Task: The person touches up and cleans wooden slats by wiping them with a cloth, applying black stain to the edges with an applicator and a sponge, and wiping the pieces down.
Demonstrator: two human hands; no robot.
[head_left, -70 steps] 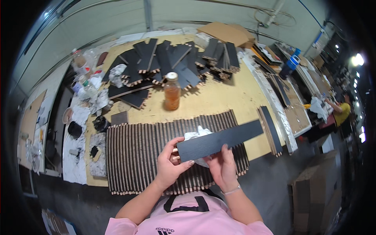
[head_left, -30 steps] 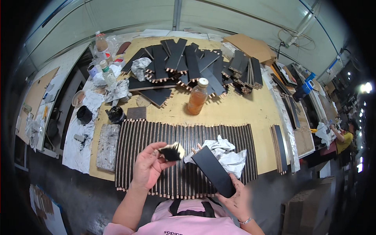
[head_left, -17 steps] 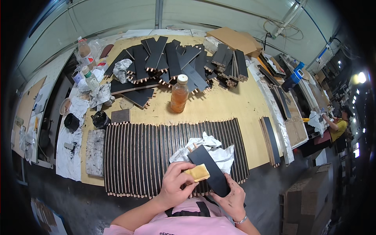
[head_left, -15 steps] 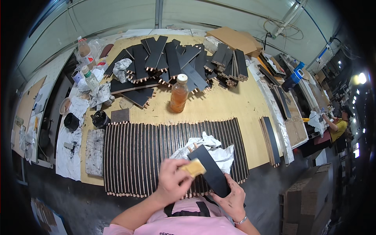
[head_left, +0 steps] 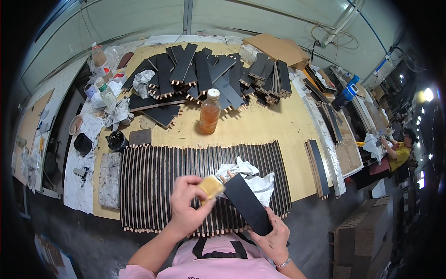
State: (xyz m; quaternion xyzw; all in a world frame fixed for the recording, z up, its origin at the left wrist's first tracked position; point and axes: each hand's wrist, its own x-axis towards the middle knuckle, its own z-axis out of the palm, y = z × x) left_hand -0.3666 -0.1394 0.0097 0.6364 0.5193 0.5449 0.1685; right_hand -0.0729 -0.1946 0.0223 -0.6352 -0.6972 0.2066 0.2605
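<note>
My left hand (head_left: 189,203) pinches a yellow sponge block (head_left: 211,187) beside the upper left edge of a black board. My right hand (head_left: 273,234) grips that black wooden board (head_left: 247,202) by its lower end, holding it tilted over the table; light wooden dowels stick out of its upper end. Under the board lies a crumpled white cloth (head_left: 261,185). Below both hands, a long row of dark boards (head_left: 158,186) stands on edge, packed side by side, with dowels at both ends.
Farther back stands a bottle of orange liquid (head_left: 210,114), before a heap of black boards (head_left: 183,69). Black paint pots (head_left: 117,141), plastic bottles (head_left: 105,90) and stained paper are at left. Several boards (head_left: 317,167) lie at right. A person in yellow (head_left: 399,156) works far right.
My left hand has moved left with the sponge, from over the board's face to its upper left edge. My right hand still holds the board in nearly the same place.
</note>
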